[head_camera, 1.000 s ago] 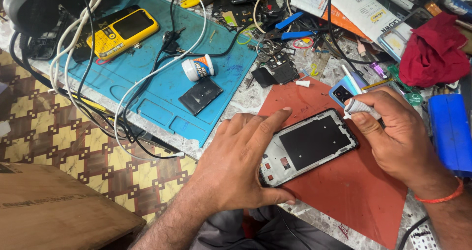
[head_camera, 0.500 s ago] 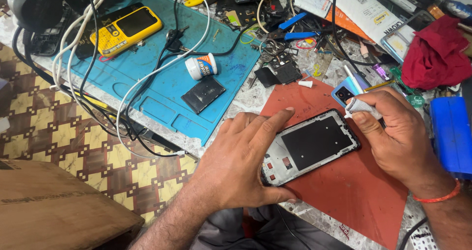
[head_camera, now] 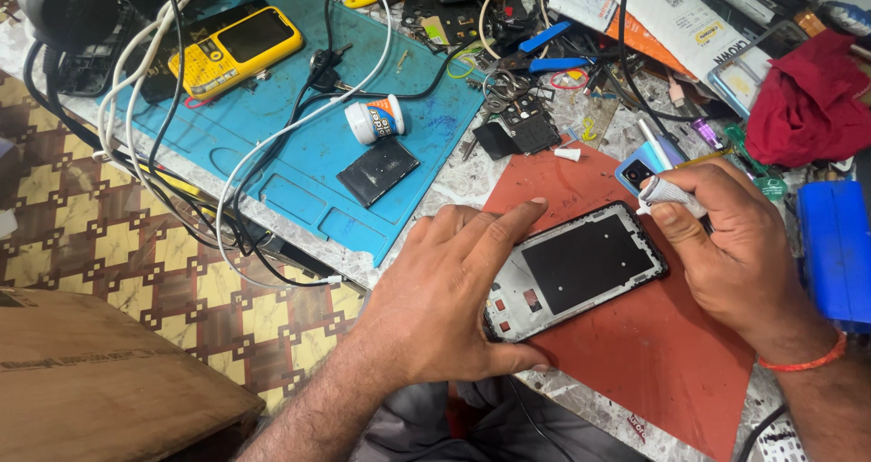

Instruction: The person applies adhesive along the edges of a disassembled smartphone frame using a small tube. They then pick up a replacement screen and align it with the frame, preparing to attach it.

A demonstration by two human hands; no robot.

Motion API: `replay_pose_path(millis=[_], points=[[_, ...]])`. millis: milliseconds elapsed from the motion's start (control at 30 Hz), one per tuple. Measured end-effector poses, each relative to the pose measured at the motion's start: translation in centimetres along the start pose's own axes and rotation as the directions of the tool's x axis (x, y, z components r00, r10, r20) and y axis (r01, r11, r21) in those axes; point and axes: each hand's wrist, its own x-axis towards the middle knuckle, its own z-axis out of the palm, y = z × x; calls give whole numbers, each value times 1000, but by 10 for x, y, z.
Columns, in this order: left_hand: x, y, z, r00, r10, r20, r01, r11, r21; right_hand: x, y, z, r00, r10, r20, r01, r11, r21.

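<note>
While the left hand (head_camera: 445, 303) lies flat and spread over the near end of a phone frame (head_camera: 576, 271), thumb tucked under the lower edge and index finger stretched along the upper one, the frame is pinned against the red mat (head_camera: 662, 362) so that it seems unable to slide; the fingers press on it rather than close around it. The frame lies open side up at the middle of the mat, slanting toward the far right, its dark inner panel bare and its pale metal end half hidden under the left palm. The right hand (head_camera: 735, 253) comes in from the right edge of the workbench with a red thread at the wrist, thumb and fingers pinched narrowly on a small white tube (head_camera: 667, 192) whose tip sits just at the frame's far corner, a grip that looks chosen for fine control along the rim. Just beyond that hand a small blue camera module (head_camera: 635, 170) rests at the mat's far edge. To the left, a blue work mat (head_camera: 299, 144) carries a yellow handset (head_camera: 238, 49), a small white glue pot (head_camera: 374, 120) on its side and a flat black battery (head_camera: 378, 171), well apart from both hands, with white and black cables looping over it. A red cloth (head_camera: 807, 99) is bunched at the far right corner
</note>
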Motion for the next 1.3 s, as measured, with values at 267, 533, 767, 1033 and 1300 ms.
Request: replay_pose_path(millis=[267, 533, 767, 1033, 1300], points=[[0, 0, 0, 1000, 5, -12, -5, 1000, -1, 2, 0, 1, 1000, -5, -2, 5, 1000, 0], [0, 0, 0, 1000, 2, -4, -2, 1000, 6, 0, -3, 0, 999, -38, -7, 38, 999, -10], [0, 0, 1, 1000, -7, 7, 7, 1000, 6, 3, -2, 0, 1000, 7, 8, -7, 1000, 2], [0, -1, 1, 1000, 6, -12, -6, 1000, 3, 4, 1, 4, 1000, -21, -17, 21, 1000, -2], [0, 0, 2, 1000, 1, -7, -1, 1000, 10, 4, 2, 6, 999, -35, -25, 34, 999, -5]])
